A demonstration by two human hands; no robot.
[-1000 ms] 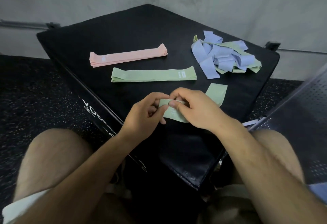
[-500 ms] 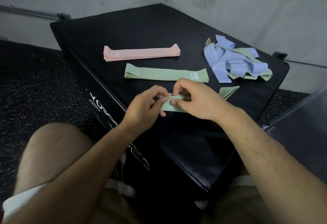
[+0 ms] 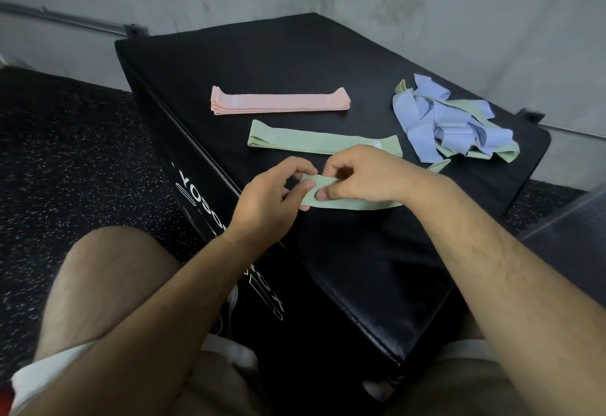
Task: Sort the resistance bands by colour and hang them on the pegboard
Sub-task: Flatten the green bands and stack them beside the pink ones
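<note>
Two hands meet over a black padded surface (image 3: 328,54), both holding one loose green band (image 3: 354,204). The left hand (image 3: 272,199) has its grip pinched on the band's left end, thumb on top and fingertips curled beneath. The right hand (image 3: 364,176) pinches the same band just beside it, thumb pressed on the near face and fingers curled over the far edge. From there the band runs rightward under the right wrist, and its far tip shows again past the forearm.

Take the flat green stack (image 3: 295,138) as the mark. The held band lies just on the near side of it and roughly parallel to it, and the right knuckles cover part of the stack's near edge. Whether the held band touches the stack cannot be told. Beyond the stack lies a pink stack (image 3: 278,103), flat and parallel, with a strip of bare surface between them. To the right of the stack, near its right end, sits a tangled pile (image 3: 459,126) of blue bands with green ones mixed in. Left of the stack the surface drops off to a dark speckled floor (image 3: 65,153).
</note>
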